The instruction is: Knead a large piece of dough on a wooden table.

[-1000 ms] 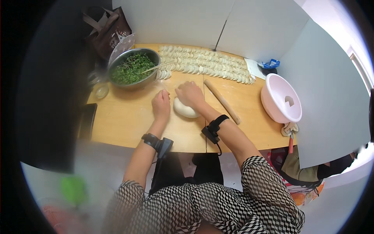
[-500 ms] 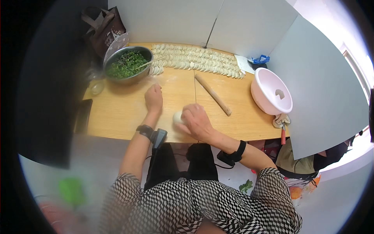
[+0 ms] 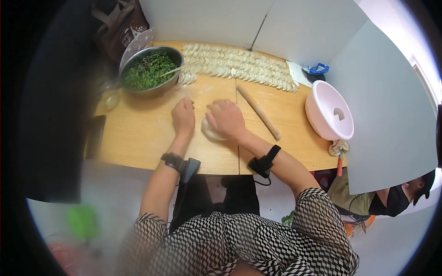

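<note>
wooden table [image 3: 138,133] w/ white partition walls behind. right hand [image 3: 226,118] fingers curled down over a pale dough lump [image 3: 211,131], pressing it near the front-middle of the table. left hand [image 3: 183,116] just beside it, fingers together, resting on the wood. rolling pin [image 3: 258,112] to the right, then pink bowl [image 3: 329,115]; metal bowl of chopped greens [image 3: 149,71] and rows of dumplings [image 3: 239,69] at the back.

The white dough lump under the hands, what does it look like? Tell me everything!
The white dough lump is a smooth, pale, rounded blob that looks soft. It lies on the light wooden table, near the front edge. The right hand presses down on top and hides much of it; only its left and lower side shows. The left hand rests on the table beside it, whether touching is unclear.
</note>
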`<state>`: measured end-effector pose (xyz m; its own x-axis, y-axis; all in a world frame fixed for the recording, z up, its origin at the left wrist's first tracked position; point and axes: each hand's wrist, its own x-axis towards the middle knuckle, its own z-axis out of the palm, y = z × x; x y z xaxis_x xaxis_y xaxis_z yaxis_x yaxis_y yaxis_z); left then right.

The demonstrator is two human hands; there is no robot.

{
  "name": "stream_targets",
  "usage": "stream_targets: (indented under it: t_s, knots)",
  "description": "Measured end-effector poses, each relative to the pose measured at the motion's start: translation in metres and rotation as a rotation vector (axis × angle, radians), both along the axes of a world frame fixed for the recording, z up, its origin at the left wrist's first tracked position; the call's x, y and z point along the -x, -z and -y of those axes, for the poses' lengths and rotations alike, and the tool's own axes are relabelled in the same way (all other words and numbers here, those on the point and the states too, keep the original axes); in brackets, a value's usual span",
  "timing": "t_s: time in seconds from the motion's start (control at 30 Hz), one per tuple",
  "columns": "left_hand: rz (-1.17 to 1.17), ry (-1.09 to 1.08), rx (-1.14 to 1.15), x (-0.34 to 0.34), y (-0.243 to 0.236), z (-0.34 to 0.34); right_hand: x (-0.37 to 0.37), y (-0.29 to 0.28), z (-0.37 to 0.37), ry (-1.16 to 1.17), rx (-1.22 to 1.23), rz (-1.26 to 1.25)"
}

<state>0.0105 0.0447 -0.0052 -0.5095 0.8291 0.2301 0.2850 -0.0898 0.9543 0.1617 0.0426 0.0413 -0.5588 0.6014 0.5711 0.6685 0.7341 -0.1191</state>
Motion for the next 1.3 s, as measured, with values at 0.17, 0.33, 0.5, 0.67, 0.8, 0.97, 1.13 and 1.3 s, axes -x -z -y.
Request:
stream_targets:
  t_s: [0.17,0.33,0.5,0.67,0.8,0.97,1.13,1.3]
  knots:
    - [-0.026,-0.014,-0.022,0.001,0.002,0.005,0.014,-0.001,-0.034,0.099,0.050,-0.032]
    - [-0.031,0.010,-0.022,-0.003,-0.007,0.005,0.019,0.002,-0.071,0.220,0.095,-0.018]
    - [-0.103,-0.028,-0.087,0.003,0.005,-0.003,0.027,0.001,-0.062,0.212,0.082,0.059]
    - [-0.153,-0.031,-0.133,0.012,0.017,-0.011,0.020,-0.017,-0.021,0.043,0.471,0.299]
    - [-0.157,-0.040,-0.140,0.014,0.022,-0.012,0.008,-0.020,0.027,-0.079,0.311,0.224]
    - [-0.139,-0.039,-0.122,0.015,0.025,-0.016,-0.006,-0.004,0.063,-0.099,-0.005,0.106]
    - [-0.151,-0.044,-0.129,0.014,0.027,-0.016,-0.006,0.011,0.043,-0.058,-0.133,0.062]
    - [-0.103,-0.062,-0.096,0.010,0.021,-0.011,0.012,0.010,0.001,0.069,-0.001,0.115]
